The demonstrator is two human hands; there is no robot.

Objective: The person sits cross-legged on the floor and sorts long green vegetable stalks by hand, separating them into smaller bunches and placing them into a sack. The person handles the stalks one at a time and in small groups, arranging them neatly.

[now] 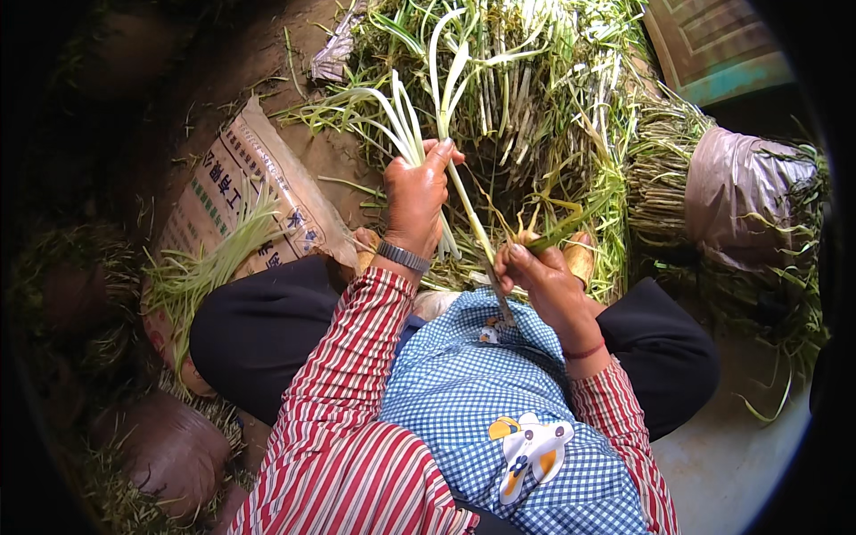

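Observation:
My left hand (416, 204) is closed around a small bunch of pale, cleaned stalks (403, 130). Between its thumb and forefinger it also pinches one longer leafy stalk (468, 194), which slants down to my right hand (545, 274). The right fingers grip that stalk near its lower end, along with a loose green leaf (562, 229) and yellowed strips. The stalk's darker root end (503, 304) hangs over a blue checked apron (455, 374). Straight ahead lies a big heap of untrimmed leafy stalks (521, 100).
A printed woven sack (227, 180) at left carries a pile of cleaned pale stalks (214, 274). Stalk bundles wrapped in plastic (732, 194) lie at right, another wrapped bundle (177, 448) at lower left. A panelled door (715, 40) stands upper right. My knees flank the work.

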